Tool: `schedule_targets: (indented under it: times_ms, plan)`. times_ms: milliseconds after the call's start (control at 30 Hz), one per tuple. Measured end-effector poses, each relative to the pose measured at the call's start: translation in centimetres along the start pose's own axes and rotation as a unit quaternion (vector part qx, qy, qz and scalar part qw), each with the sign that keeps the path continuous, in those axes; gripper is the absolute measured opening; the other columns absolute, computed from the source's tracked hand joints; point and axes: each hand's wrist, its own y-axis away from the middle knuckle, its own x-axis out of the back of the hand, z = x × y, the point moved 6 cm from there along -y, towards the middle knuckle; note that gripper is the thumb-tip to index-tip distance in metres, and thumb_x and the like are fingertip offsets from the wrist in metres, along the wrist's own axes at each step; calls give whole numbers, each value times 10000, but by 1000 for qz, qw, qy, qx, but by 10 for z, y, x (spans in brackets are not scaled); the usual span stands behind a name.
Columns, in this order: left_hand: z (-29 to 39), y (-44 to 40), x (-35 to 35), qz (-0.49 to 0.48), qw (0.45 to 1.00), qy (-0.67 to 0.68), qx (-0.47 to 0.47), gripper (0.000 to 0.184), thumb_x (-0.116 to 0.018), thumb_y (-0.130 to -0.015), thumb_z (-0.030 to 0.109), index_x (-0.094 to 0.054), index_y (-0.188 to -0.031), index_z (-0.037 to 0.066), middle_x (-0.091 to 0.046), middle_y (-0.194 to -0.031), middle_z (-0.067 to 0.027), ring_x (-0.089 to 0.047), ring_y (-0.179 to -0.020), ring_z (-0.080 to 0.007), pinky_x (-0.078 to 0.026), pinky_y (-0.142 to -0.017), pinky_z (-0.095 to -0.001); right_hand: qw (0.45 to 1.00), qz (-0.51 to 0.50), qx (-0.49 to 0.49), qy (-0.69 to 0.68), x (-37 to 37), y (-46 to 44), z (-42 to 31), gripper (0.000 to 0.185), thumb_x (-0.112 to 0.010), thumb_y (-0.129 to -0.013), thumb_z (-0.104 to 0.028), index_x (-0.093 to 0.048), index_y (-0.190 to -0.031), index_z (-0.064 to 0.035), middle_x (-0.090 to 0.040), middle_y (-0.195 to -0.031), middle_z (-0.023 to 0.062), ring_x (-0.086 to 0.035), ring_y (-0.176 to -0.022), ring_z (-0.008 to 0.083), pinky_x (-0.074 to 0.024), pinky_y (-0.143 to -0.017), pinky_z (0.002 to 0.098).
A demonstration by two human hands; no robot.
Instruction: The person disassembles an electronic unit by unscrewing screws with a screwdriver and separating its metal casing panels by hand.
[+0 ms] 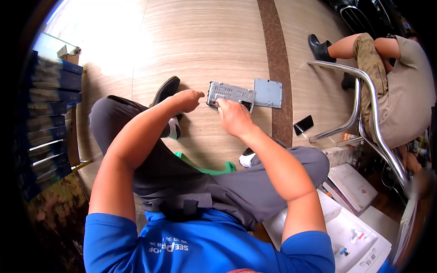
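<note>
Nearest the camera is the person's blue shirt point(200, 241), white lettering across its chest, and beyond it the grey trousers point(173, 177), knees spread wide to either side. Both bare forearms reach forward between the knees toward a grey metal unit point(234, 92), which lies on the beige floor point(200, 41) ahead of the person, its slotted upper face showing. The left hand point(185, 100) is beside the unit's left end, its fingers drawn in and pointing at it, with a small gap between; whether they pinch anything small cannot be told. The right hand point(236, 118) is on the near side of the unit, fingertips at its near edge toward the left end; how firmly they grip is hidden by the hand itself. At the unit's right end lies a flat grey plate point(268, 93), its right edge by a brown strip point(278, 59) in the floor. A black phone point(303, 125) lies farther right, near the foot of a metal-framed chair point(374, 100), where another person point(405, 95) sits in a tan top. Part of a green object point(221, 169) shows beneath the trousers, and blue boxes point(50, 132) are stacked at the left.
</note>
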Motion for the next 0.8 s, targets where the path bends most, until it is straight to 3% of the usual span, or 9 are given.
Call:
schedule_targets:
  times_ms: [233, 467, 700, 800]
  plan:
    - [3, -16, -10, 0, 999, 36, -31, 434, -541, -897, 77, -553, -1330, 101, -652, -1186, -215, -617, -1118, -377, -492, -941, -445, 999, -3, -45, 3, -17, -6, 10, 201, -578, -927, -162, -594, -1070, -22, -667, -984, 218, -640, -922, 415, -507, -802, 505]
    - [-3, -32, -18, 15, 998, 30, -54, 542, -523, -775, -49, -580, -1294, 97, -688, -1074, -217, -652, -1032, -385, -513, -878, -452, 999, 22, -26, 5, -23, -12, 15, 214, -584, -925, -156, -598, -1083, -13, -666, -984, 221, -638, -921, 419, -509, -803, 502]
    - [4, -33, -18, -5, 999, 33, -40, 545, -520, -772, -53, -589, -1287, 111, -680, -1112, -209, -644, -1062, -374, -512, -889, -448, 1000, 10, -19, 18, -24, -18, 15, 204, -590, -924, -152, -598, -1076, -16, -664, -972, 232, -640, -903, 424, -513, -787, 495]
    - [5, -30, -16, -11, 999, 29, -44, 483, -468, -856, -7, -564, -1318, 98, -668, -1130, -224, -632, -1068, -389, -496, -908, -457, 1000, 7, -19, 18, -25, -20, 16, 198, -592, -924, -149, -597, -1071, -17, -663, -974, 233, -640, -903, 424, -513, -787, 495]
